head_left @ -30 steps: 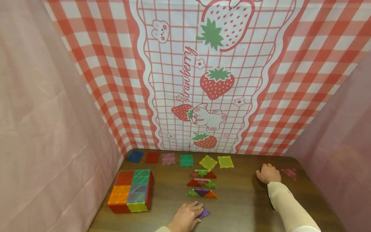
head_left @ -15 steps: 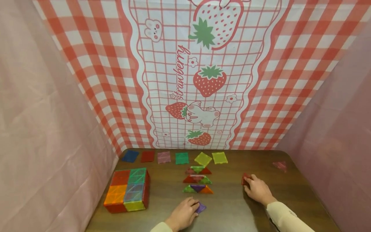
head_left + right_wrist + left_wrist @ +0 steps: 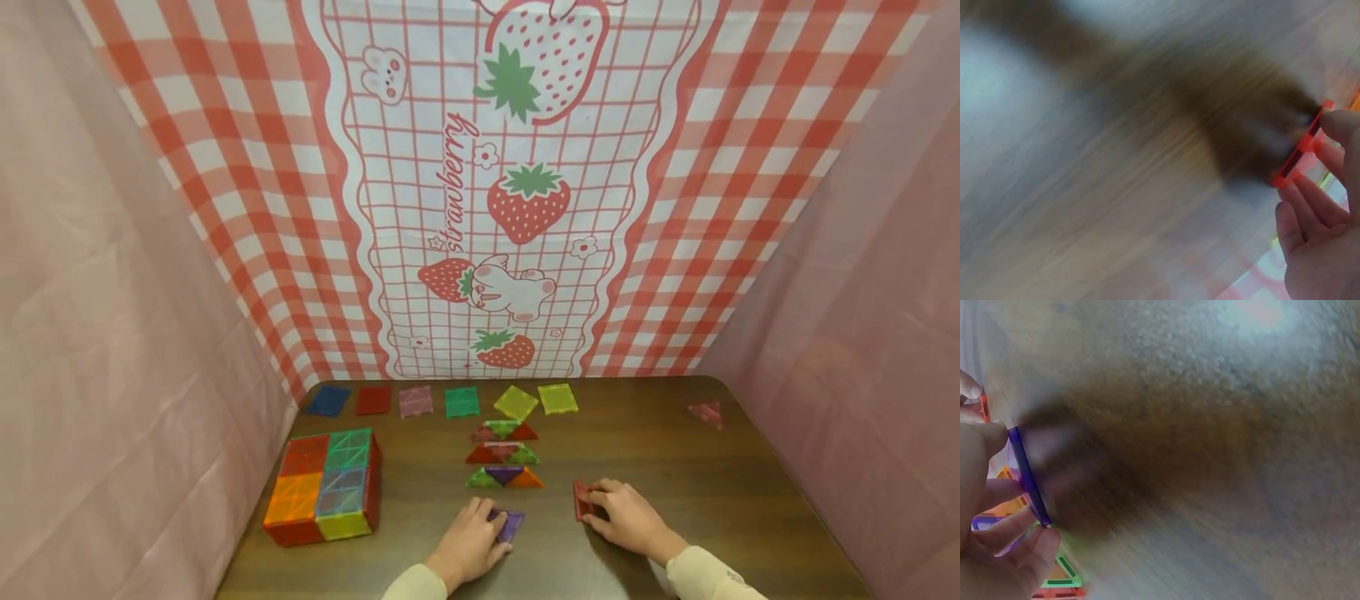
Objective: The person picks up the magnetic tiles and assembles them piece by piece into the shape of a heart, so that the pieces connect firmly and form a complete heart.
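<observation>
My left hand [image 3: 468, 540] pinches a purple translucent triangular magnetic tile [image 3: 512, 525] near the table's front. In the left wrist view, thumb and fingers hold the ends of the purple tile's long edge [image 3: 1030, 478]. To its right, my right hand [image 3: 626, 518] grips a red translucent magnetic tile [image 3: 581, 502], tilted up on edge; its full outline is hidden. The right wrist view shows the red tile's edge [image 3: 1304, 145] between thumb and fingers. A gap separates the two held tiles. Just behind them stands a front row of green, purple and orange triangles [image 3: 505, 477].
Two more triangle rows stand behind, a middle one [image 3: 502, 453] and a rear one [image 3: 505, 431]. A multicoloured tile box [image 3: 322, 487] sits left. Several square tiles, including a teal one [image 3: 462, 402], line the back edge. One pink triangle [image 3: 707, 413] lies far right.
My right hand has brought the red tile from the back right toward the front middle, nearer my left hand. The left hand keeps hold of the purple tile. The head view has shifted slightly.
</observation>
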Available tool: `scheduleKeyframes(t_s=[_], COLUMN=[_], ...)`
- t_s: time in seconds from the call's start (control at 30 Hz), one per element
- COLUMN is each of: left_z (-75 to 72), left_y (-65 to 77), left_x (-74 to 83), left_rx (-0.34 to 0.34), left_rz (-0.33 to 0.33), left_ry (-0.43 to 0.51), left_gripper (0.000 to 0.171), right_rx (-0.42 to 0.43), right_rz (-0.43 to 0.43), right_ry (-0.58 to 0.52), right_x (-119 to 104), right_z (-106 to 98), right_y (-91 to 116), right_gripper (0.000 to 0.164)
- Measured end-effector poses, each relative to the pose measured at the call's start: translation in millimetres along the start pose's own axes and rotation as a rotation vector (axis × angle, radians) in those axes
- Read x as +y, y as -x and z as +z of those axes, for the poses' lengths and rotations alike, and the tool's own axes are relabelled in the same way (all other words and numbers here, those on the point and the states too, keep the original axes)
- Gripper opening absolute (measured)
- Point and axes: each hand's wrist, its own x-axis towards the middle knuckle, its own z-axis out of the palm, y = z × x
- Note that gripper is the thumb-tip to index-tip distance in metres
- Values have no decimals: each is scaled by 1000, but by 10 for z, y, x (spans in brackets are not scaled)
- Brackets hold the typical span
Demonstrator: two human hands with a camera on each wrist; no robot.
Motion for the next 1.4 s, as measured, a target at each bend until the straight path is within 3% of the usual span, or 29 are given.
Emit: scheduleKeyframes(t_s=[0.23,0.43,0.53,0.8,1.17,1.4], left_z=[-12,-4,20,78,44,60], left_y=[-17,-48,-61,-91,-138,-127], left_x=[22,61,81,124,135,122], left_rx=[-22,1,24,4,-49,-33], left_rz=[-50,-71,-72,-54,-82,-66], left_ry=[2,-23,-40,-39,32,40], left_gripper=[49,43,42,56,50,53], right_rx=[-97,-350,-397,-360,-325,-303], right_rz=[-101,-76,-36,-35,-49,-61], right_ry=[5,-67,-102,-108,-96,-155], right_x=[-382,-744,-835,-886,-915,-907], right_z=[4,68,103,144,185,154], right_y=[-129,-231,-233,-259,-264,-212], right_gripper=[37,65,71,68,65,61])
